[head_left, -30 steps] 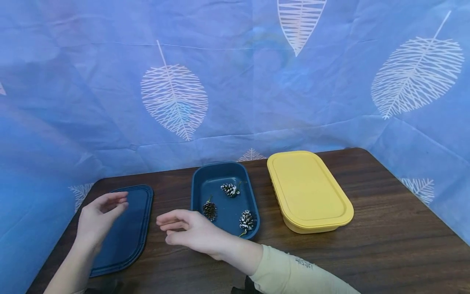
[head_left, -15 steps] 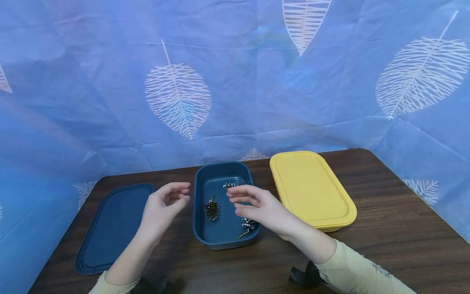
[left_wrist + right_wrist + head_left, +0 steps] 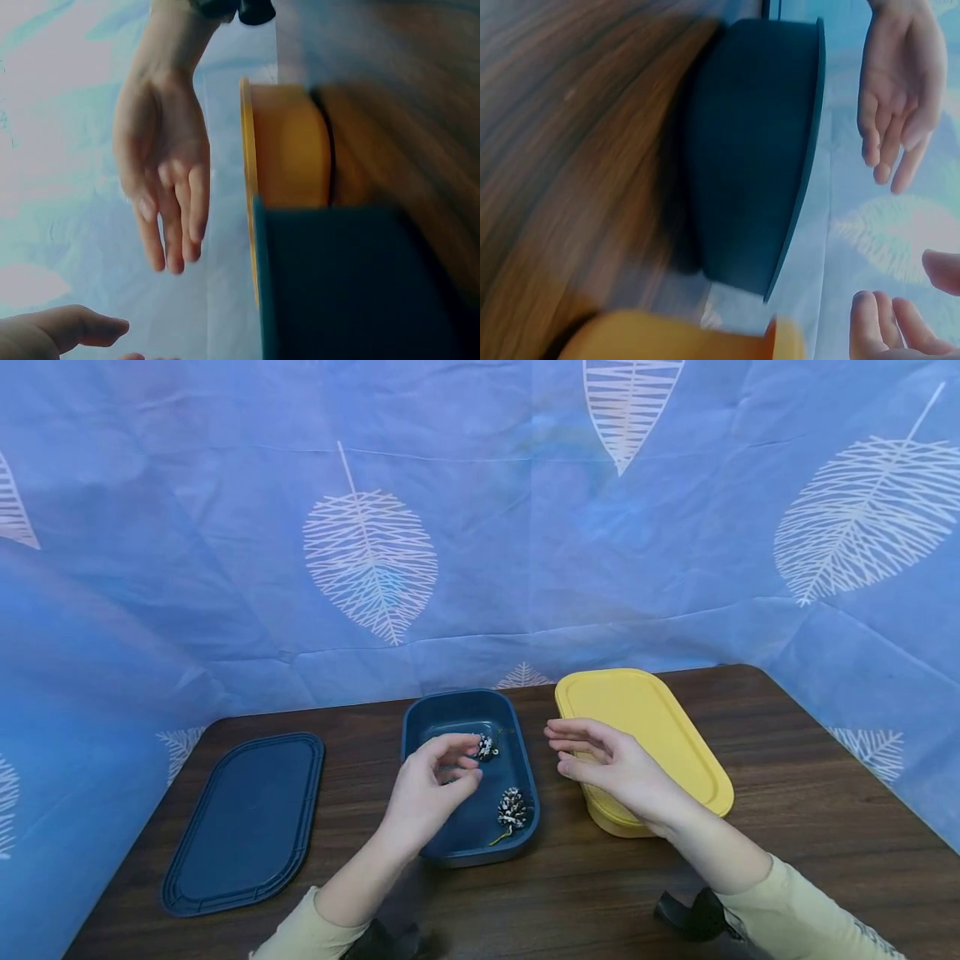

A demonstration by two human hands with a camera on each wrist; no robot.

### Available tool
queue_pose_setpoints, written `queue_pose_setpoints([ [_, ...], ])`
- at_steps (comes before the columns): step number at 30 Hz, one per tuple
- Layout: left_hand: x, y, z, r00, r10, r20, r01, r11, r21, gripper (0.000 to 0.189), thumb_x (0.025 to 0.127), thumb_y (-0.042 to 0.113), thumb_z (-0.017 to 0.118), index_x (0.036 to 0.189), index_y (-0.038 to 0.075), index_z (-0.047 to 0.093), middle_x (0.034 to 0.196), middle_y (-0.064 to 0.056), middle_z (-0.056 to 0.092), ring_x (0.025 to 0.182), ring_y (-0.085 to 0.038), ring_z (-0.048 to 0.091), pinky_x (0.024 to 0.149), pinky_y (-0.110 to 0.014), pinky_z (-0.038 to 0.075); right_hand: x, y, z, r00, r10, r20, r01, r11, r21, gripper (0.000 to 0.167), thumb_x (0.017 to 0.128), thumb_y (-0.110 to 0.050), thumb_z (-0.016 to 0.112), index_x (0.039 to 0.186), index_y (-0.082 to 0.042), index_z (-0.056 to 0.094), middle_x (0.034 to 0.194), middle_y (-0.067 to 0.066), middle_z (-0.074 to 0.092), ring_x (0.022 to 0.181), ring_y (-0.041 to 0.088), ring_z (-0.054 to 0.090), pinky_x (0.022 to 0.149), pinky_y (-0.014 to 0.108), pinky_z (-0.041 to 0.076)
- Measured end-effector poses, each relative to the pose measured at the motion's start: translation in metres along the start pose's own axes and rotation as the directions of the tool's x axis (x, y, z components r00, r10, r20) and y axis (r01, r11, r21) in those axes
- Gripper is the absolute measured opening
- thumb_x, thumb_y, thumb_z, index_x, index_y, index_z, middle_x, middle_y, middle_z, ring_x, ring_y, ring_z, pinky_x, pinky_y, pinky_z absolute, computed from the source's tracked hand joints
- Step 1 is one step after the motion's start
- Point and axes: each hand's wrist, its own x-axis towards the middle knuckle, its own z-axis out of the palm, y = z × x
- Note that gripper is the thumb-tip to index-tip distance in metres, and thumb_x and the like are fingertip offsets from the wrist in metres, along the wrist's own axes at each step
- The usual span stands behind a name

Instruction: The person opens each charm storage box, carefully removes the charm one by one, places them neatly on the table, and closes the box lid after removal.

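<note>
Both hands hover apart, fingers loosely bent and holding nothing. The left hand is over the left half of an uncovered dark blue box, covering part of its inside. One frosted pine cone with a yellow cord lies at the box's near right; another pine cone, farther back, is partly behind the left fingertips. A third cone is hidden by that hand. The right hand is above the left edge of a yellow lidded box. In the left wrist view the right hand shows its palm.
A dark blue lid lies flat on the brown wooden table at the left. Behind the table hangs a blue cloth printed with white leaves. Black straps show beneath the cuffs.
Both hands have swept to the right: the left from above the blue lid to over the blue box, the right from beside that box to over the yellow one. The boxes and lid stay put.
</note>
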Motion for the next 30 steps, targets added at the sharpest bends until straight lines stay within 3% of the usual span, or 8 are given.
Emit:
queue_pose_setpoints([
  [6,0.001,0.003,0.027,0.996,0.005,0.088,-0.004,1.0,-0.019,0.043,0.089,0.008,0.066,0.131,0.009,0.056,0.127,-0.007,0.056,0.113,-0.022,0.055,0.097,-0.038,0.045,-0.01,0.004,-0.022,0.998,0.036,-0.057,-0.037,0.999,-0.025,0.055,0.093,-0.017,0.064,0.142,-0.005,0.041,0.14,0.018,0.045,0.129,0.034,0.041,0.09,0.025,0.048],
  [12,0.001,0.007,0.058,0.994,0.003,0.114,0.003,0.999,-0.05,0.052,0.088,0.011,0.067,0.137,0.014,0.05,0.134,-0.006,0.05,0.123,-0.023,0.048,0.101,-0.033,0.041,-0.019,0.007,-0.045,0.994,0.043,-0.098,-0.05,0.996,-0.068,0.059,0.093,-0.018,0.064,0.143,-0.002,0.038,0.142,0.021,0.04,0.128,0.035,0.043,0.089,0.026,0.049],
  [21,0.001,0.009,0.099,0.988,0.041,0.148,-0.033,0.998,-0.056,0.069,0.083,0.011,0.07,0.144,0.006,0.038,0.144,-0.006,0.038,0.13,-0.02,0.041,0.105,-0.03,0.034,-0.027,0.018,-0.081,0.982,0.035,-0.187,-0.068,0.983,-0.171,0.058,0.094,-0.022,0.063,0.144,-0.005,0.039,0.137,0.015,0.047,0.117,0.01,0.053,0.086,0.02,0.048],
  [27,-0.001,0.009,0.117,0.983,0.049,0.175,-0.057,0.998,0.038,0.077,0.082,0.016,0.071,0.147,0.005,0.031,0.151,-0.007,0.027,0.135,-0.016,0.03,0.107,-0.036,0.032,-0.029,0.029,-0.102,0.974,0.025,-0.225,-0.07,0.978,-0.198,0.059,0.094,-0.021,0.063,0.144,0.0,0.037,0.129,0.003,0.052,0.113,0.003,0.052,0.083,0.017,0.048],
  [30,-0.001,0.008,0.126,0.984,0.015,0.177,-0.028,0.997,0.071,0.082,0.081,0.019,0.073,0.149,0.005,0.028,0.154,-0.006,0.022,0.138,-0.017,0.026,0.108,-0.039,0.031,-0.031,0.035,-0.111,0.97,0.011,-0.242,-0.063,0.976,-0.207,0.059,0.094,-0.02,0.063,0.143,0.001,0.037,0.128,0.0,0.051,0.111,0.001,0.051,0.082,0.017,0.049],
])
